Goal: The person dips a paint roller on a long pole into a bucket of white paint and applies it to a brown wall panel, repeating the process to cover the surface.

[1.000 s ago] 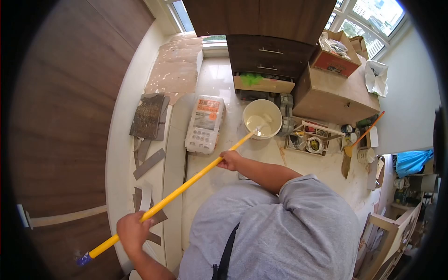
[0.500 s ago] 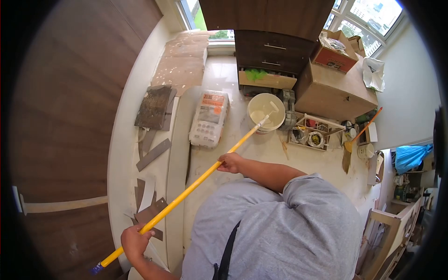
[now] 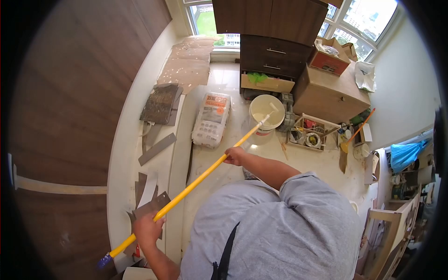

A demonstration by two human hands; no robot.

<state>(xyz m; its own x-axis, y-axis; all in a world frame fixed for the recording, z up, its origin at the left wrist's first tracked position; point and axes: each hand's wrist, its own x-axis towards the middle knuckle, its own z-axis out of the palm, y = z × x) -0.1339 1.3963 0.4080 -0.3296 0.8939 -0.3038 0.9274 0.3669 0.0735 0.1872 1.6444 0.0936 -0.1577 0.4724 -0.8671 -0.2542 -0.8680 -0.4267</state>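
A long yellow pole (image 3: 191, 186) runs diagonally from the lower left up to a white bucket (image 3: 259, 109). My left hand (image 3: 147, 228) is wrapped round the pole near its lower end, which has a blue-purple tip (image 3: 105, 259). Farther up, my right hand (image 3: 234, 156) grips the same pole around its middle. At the far end, a small white roller (image 3: 274, 108) rests inside the bucket, by its right inner wall. Pale material shows in the bucket.
A filled bag (image 3: 212, 120) lies left of the bucket. Right of it stand a wooden tool tray (image 3: 317, 146), a large box (image 3: 326, 92) and a broom (image 3: 344, 157). Metal scrapers (image 3: 157, 148) lie on the ledge at left, beside the brown doors (image 3: 70, 93).
Both hands have moved slightly, the left one up and to the right along with the pole's lower end. The camera view has shifted a little. The roller stays in the bucket.
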